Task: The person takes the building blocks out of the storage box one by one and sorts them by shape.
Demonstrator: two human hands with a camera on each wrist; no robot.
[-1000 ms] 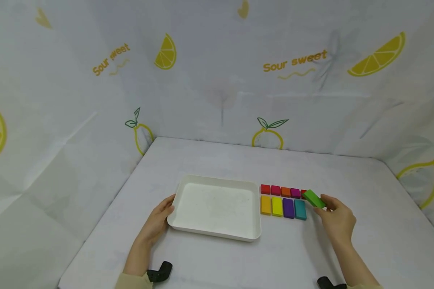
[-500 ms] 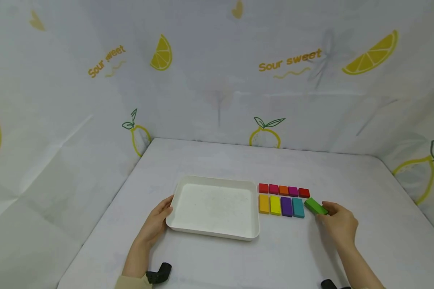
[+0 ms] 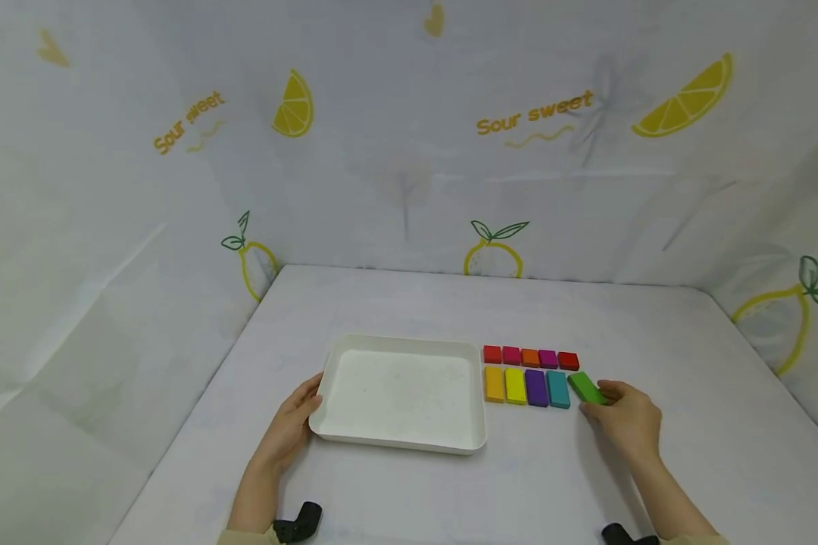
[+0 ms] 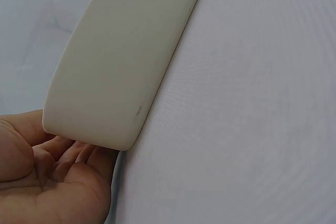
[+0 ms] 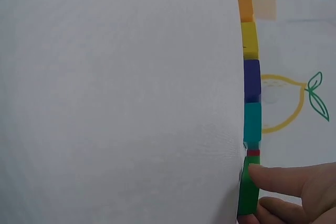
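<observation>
At the left end of a shallow white tray [image 3: 398,393], my left hand [image 3: 289,424] holds its rim and end wall. In the left wrist view, the fingers [image 4: 79,156] bend against the tray's end wall [image 4: 105,77]. My right hand [image 3: 627,420] pinches a green block [image 3: 586,387] between thumb and fingers. This block lies slightly angled at the right end of a row holding a yellow-orange block [image 3: 494,384], a yellow block [image 3: 515,386], a purple block [image 3: 536,387] and a teal block [image 3: 557,389]. The right wrist view shows the thumb [image 5: 273,179] on the green block.
Behind that row is a second row of smaller blocks, among them a red block [image 3: 492,354], an orange block [image 3: 529,358] and a dark red block [image 3: 569,361]. The white table [image 3: 395,492] meets a lemon-printed curtain [image 3: 382,151] at the back and sides.
My right hand has brought the green block down from above the back row to beside the teal block. The left hand keeps its hold on the tray. The head view has shifted slightly.
</observation>
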